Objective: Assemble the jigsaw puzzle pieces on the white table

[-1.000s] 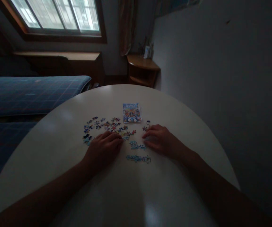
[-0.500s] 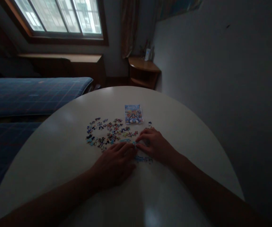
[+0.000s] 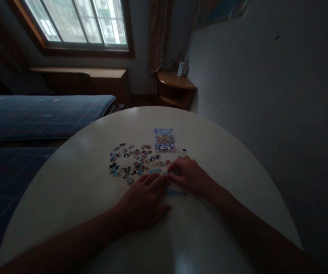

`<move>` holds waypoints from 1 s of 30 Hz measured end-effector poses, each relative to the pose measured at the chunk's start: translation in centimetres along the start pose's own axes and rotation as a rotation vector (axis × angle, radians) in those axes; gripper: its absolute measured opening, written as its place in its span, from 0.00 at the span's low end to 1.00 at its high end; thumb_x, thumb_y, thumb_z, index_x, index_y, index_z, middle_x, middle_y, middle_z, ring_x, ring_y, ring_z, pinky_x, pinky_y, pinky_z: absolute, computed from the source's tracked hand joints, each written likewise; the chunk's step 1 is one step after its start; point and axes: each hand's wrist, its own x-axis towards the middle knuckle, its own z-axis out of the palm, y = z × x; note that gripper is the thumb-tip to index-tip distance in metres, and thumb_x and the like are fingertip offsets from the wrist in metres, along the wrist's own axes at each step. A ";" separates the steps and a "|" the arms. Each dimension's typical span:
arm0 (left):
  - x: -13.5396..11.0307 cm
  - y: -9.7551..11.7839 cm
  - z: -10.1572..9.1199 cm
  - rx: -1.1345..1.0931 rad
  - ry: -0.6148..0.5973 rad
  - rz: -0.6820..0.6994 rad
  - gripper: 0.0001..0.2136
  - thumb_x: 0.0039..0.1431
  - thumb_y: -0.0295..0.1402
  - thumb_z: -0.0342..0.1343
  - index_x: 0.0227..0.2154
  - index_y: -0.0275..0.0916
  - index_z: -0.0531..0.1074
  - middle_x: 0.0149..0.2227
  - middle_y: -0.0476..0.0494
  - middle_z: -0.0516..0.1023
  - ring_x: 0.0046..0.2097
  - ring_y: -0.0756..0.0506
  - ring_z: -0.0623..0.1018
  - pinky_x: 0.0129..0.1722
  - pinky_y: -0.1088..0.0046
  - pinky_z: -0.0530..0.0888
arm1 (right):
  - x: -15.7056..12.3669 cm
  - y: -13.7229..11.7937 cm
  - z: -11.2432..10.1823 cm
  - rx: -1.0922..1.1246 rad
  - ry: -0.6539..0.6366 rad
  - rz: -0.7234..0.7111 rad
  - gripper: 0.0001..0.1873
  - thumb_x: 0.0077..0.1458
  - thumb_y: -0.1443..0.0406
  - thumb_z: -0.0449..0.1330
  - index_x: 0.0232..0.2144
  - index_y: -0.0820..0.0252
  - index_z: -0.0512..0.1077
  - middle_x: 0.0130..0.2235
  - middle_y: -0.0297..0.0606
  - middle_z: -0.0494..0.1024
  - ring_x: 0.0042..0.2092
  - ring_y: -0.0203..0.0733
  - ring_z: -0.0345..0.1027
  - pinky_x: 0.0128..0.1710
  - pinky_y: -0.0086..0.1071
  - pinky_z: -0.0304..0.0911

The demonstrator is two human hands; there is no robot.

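On the pale round table (image 3: 229,163), I have both bare hands working close together at the near right edge of a scatter of jigsaw pieces (image 3: 143,156). My left hand (image 3: 146,198) lies low, palm down, its fingers straight and side by side, the thumb spread well away from them toward the near side. My right hand (image 3: 189,173) curls in from the other side, thumb and forefinger drawn together at a small light-blue piece (image 3: 165,173) just beside the left fingertips. From my remote seat I cannot tell whether they pinch it or only press it; its lower part is hidden.

Nearer me, partly behind the right hand, I make out a blue strip (image 3: 177,193), which I take to be several pieces already joined in a row. Just past the left fingertips sits a light-blue cluster (image 3: 154,171); whether its parts interlock is too dim for me to judge.

By my reading, the work is in its early part: one short row looks assembled, while most pieces lie loose in the scatter. A dark piece (image 3: 184,151) lies apart, beyond the right hand. The printed packet (image 3: 164,140), with its penguin-like picture, rests flat behind the loose pieces, touched by neither hand.
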 end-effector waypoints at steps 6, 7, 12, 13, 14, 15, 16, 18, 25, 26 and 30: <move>0.2 0.1 -0.1 0.012 -0.012 0.002 0.25 0.63 0.44 0.50 0.57 0.33 0.63 0.58 0.35 0.69 0.57 0.35 0.68 0.56 0.56 0.68 | -0.2 0.1 0.3 0.108 0.003 0.006 0.04 0.51 0.68 0.65 0.32 0.57 0.78 0.33 0.36 0.81 0.35 0.40 0.73 0.37 0.32 0.65; 0.2 0.1 -0.1 0.010 -0.014 0.003 0.25 0.63 0.44 0.50 0.58 0.33 0.63 0.58 0.35 0.69 0.57 0.36 0.68 0.56 0.56 0.68 | -0.2 0.2 0.4 0.137 0.002 -0.003 0.04 0.51 0.68 0.65 0.32 0.57 0.78 0.33 0.36 0.81 0.35 0.39 0.73 0.37 0.32 0.65; 0.3 0.0 -0.2 0.001 -0.028 -0.001 0.24 0.63 0.45 0.50 0.56 0.33 0.64 0.55 0.35 0.71 0.55 0.35 0.69 0.55 0.55 0.69 | -0.2 1.2 0.5 0.214 0.027 -0.026 0.05 0.55 0.67 0.62 0.34 0.57 0.78 0.35 0.36 0.81 0.37 0.40 0.74 0.41 0.33 0.66; 0.3 0.0 -0.2 0.001 -0.027 -0.001 0.24 0.64 0.45 0.50 0.55 0.34 0.65 0.54 0.35 0.71 0.55 0.35 0.69 0.54 0.56 0.70 | -0.2 1.5 0.4 0.213 0.042 -0.021 0.05 0.55 0.67 0.61 0.34 0.57 0.78 0.36 0.37 0.81 0.38 0.40 0.74 0.41 0.34 0.66; 0.3 0.0 -0.2 0.003 -0.024 -0.001 0.23 0.64 0.45 0.50 0.55 0.34 0.65 0.54 0.35 0.71 0.55 0.36 0.69 0.54 0.56 0.70 | -0.3 1.7 0.3 0.207 0.054 -0.014 0.06 0.56 0.66 0.61 0.34 0.57 0.78 0.36 0.37 0.81 0.38 0.41 0.74 0.41 0.34 0.67; 0.3 0.1 -0.1 0.007 -0.022 -0.001 0.22 0.64 0.45 0.50 0.55 0.34 0.65 0.54 0.36 0.71 0.55 0.36 0.69 0.54 0.56 0.70 | -0.3 2.0 0.2 0.196 0.060 -0.009 0.06 0.56 0.66 0.60 0.34 0.57 0.78 0.36 0.37 0.81 0.38 0.41 0.74 0.40 0.34 0.67; 0.3 0.2 -0.1 0.013 -0.019 -0.003 0.22 0.64 0.44 0.50 0.54 0.35 0.65 0.54 0.36 0.71 0.55 0.36 0.70 0.54 0.56 0.70 | -0.3 2.3 0.0 0.178 0.061 -0.007 0.06 0.55 0.66 0.60 0.33 0.56 0.78 0.35 0.37 0.81 0.38 0.41 0.74 0.40 0.34 0.67; 0.2 0.4 0.0 0.028 -0.014 -0.005 0.21 0.65 0.44 0.50 0.53 0.35 0.66 0.53 0.36 0.72 0.54 0.36 0.70 0.54 0.56 0.70 | -0.4 2.8 -0.1 0.129 0.067 -0.008 0.05 0.54 0.67 0.61 0.32 0.56 0.78 0.35 0.37 0.80 0.37 0.42 0.74 0.39 0.34 0.67; -0.5 -1.6 -1.4 0.118 0.153 -0.100 0.13 0.65 0.36 0.49 0.48 0.37 0.71 0.49 0.38 0.76 0.49 0.39 0.75 0.45 0.59 0.76 | -0.7 4.0 0.1 -0.014 0.116 -0.059 0.05 0.55 0.66 0.61 0.34 0.56 0.77 0.36 0.39 0.80 0.42 0.46 0.71 0.44 0.41 0.63; -0.7 -2.6 -1.8 0.150 0.183 -0.177 0.12 0.66 0.35 0.49 0.46 0.38 0.72 0.47 0.40 0.77 0.47 0.40 0.76 0.43 0.60 0.77 | -0.7 4.1 0.1 -0.021 0.112 -0.067 0.05 0.56 0.66 0.61 0.35 0.56 0.77 0.37 0.40 0.80 0.42 0.46 0.70 0.44 0.42 0.63; -1.7 -6.9 -3.6 0.202 0.185 -0.470 0.09 0.64 0.35 0.51 0.37 0.42 0.76 0.42 0.43 0.79 0.43 0.41 0.78 0.38 0.65 0.77 | -0.9 4.6 -0.6 -0.017 0.077 -0.127 0.07 0.59 0.64 0.59 0.38 0.56 0.77 0.40 0.43 0.79 0.44 0.47 0.70 0.45 0.43 0.64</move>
